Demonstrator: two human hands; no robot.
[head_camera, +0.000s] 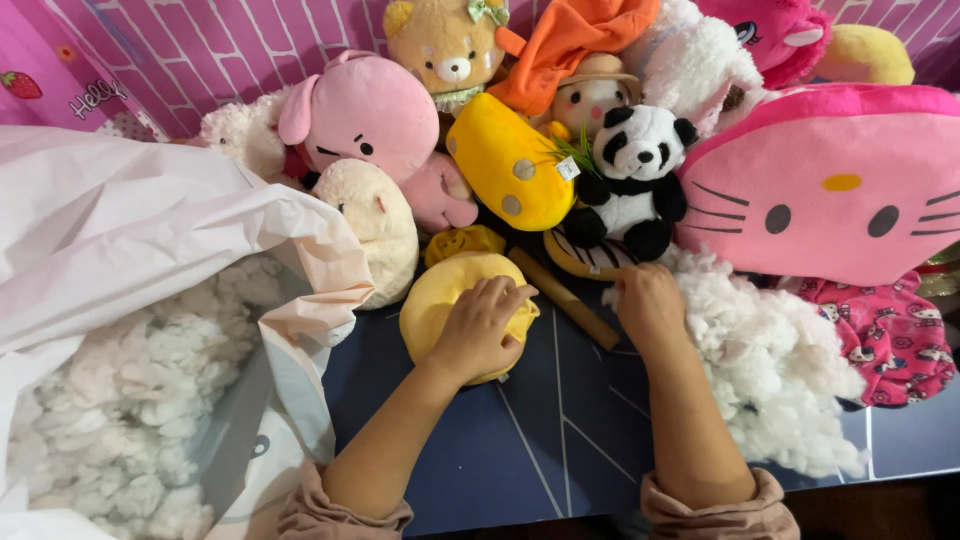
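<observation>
- Left hand (478, 330) lies palm-down on the yellow plush (452, 305), fingers (505, 296) curled over its top edge, gripping it and pinning it to the dark table (560, 440), probably so it can't slide.
- Right hand (648, 305) is pushed into the pile of white stuffing (770, 360); fingers clenched on a tuft, tips buried in the fluff.
- Yellow plush sits at table centre, just beside the stuffing pile, within both hands' reach.
- White plastic bag (150, 220) at left gapes open, more stuffing (130, 410) inside.
- Brown stick (565, 297) lies between the hands.
- Behind: panda (635, 165), pink doll (370, 110), big pink cat cushion (830, 190), teddy bear (450, 45), heaped against the pink wall (200, 40).
</observation>
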